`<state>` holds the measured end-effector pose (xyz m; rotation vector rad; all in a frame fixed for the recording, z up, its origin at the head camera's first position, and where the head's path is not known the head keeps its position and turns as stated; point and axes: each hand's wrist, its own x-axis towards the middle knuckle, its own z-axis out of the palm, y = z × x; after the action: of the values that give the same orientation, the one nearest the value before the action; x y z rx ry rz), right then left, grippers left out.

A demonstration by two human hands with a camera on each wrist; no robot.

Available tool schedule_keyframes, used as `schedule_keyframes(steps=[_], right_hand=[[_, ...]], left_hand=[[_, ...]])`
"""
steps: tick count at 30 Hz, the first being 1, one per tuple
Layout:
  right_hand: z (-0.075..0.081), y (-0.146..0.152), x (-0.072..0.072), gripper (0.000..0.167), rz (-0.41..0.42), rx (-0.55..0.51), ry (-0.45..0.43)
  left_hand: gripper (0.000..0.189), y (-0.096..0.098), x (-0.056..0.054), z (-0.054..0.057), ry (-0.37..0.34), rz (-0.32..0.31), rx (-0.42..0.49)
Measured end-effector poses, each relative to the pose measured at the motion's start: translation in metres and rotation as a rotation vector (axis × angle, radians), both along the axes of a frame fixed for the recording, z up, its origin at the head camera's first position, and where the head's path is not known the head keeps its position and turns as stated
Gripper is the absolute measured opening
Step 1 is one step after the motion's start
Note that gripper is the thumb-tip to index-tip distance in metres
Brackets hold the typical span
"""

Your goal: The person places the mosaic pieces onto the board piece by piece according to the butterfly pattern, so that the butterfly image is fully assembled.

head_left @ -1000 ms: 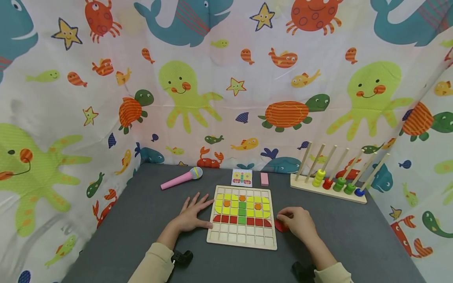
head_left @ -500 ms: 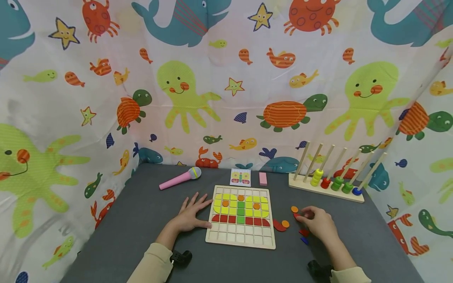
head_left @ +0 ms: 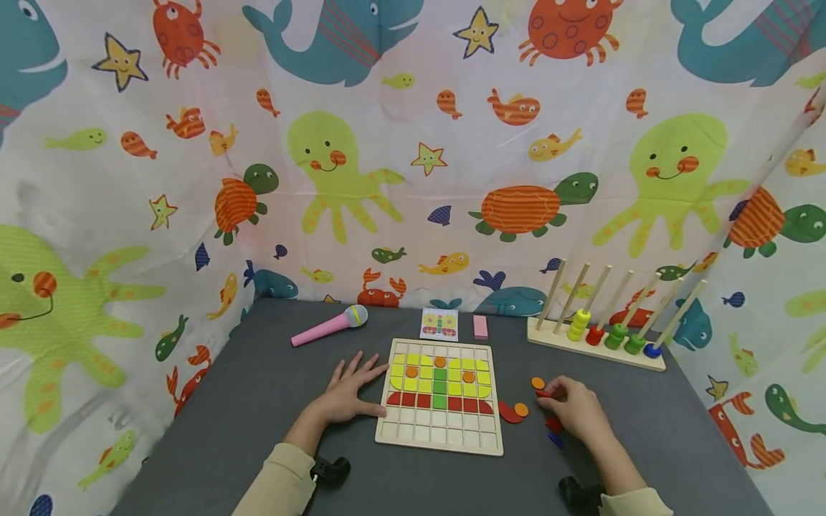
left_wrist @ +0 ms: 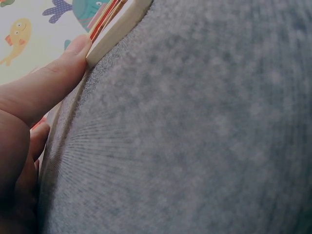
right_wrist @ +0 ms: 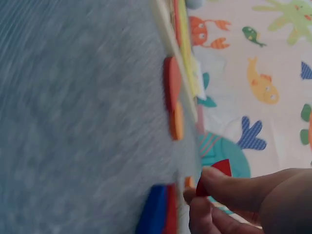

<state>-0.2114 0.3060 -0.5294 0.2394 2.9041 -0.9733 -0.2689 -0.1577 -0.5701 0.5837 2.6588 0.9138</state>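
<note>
On the dark table lies a wooden grid board [head_left: 439,435] holding yellow, orange, green and red pieces, with bare squares in its lower rows. The left hand [head_left: 351,393] rests at the board's left edge, fingers spread, its thumb touching the rim. In the right wrist view, the right hand [right_wrist: 243,200] pinches a small red piece [right_wrist: 223,166] between thumb and fingers. That hand [head_left: 574,408] is right of the board, among loose pieces: an orange disc [head_left: 538,383], another orange disc [head_left: 520,410], red pieces [head_left: 510,412] by the board, and a blue piece [head_left: 555,439].
Behind the board are a pattern card [head_left: 440,325] and a pink block [head_left: 480,327]. A pink toy microphone [head_left: 325,328] lies at the back left. A wooden peg stand [head_left: 596,347] with coloured rings is at the back right. A printed curtain [head_left: 413,215] backs the table.
The right hand has moved right from the red pieces beside the board to the loose pieces further out, and now pinches a red piece. The left hand has stayed put.
</note>
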Motion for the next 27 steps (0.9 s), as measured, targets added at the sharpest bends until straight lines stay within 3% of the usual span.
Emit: schedule_keyframes(steps=[8, 14, 21, 27], right_hand=[[0.017, -0.025, 0.008, 0.016, 0.075, -0.102, 0.069], [0.025, -0.049, 0.014, 0.019, 0.158, -0.174, 0.053], [0.016, -0.071, 0.015, 0.010, 0.173, -0.229, -0.010], [0.004, -0.083, 0.016, 0.010, 0.164, -0.177, -0.015]], left_hand=[[0.097, -0.001, 0.001, -0.004, 0.003, -0.016, 0.008], [0.097, 0.000, 0.001, -0.002, -0.002, -0.014, 0.007], [0.097, 0.001, 0.001, 0.000, -0.009, -0.006, -0.009], [0.097, 0.000, -0.001, -0.001, -0.004, -0.011, -0.010]])
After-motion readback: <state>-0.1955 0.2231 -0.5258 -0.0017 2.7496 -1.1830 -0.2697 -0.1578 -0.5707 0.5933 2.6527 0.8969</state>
